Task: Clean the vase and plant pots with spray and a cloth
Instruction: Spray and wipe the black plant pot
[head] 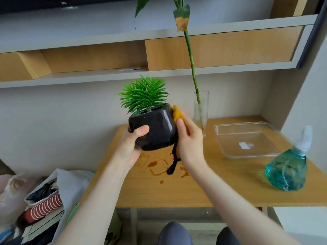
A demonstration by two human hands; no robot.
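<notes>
My left hand grips a glossy black plant pot with a spiky green artificial plant, tilted and lifted above the wooden table. Against the pot's right side my right hand presses a yellow cloth; a black cord hangs down from under that hand. A tall clear glass vase with a green bamboo stem stands behind on the table. At the table's right edge stands a teal spray bottle with a white nozzle.
A clear plastic tray lies on the table between the vase and the spray bottle. Brown stains mark the tabletop under the pot. Bags with clothes and papers sit on the floor at the left. Wall shelves run above.
</notes>
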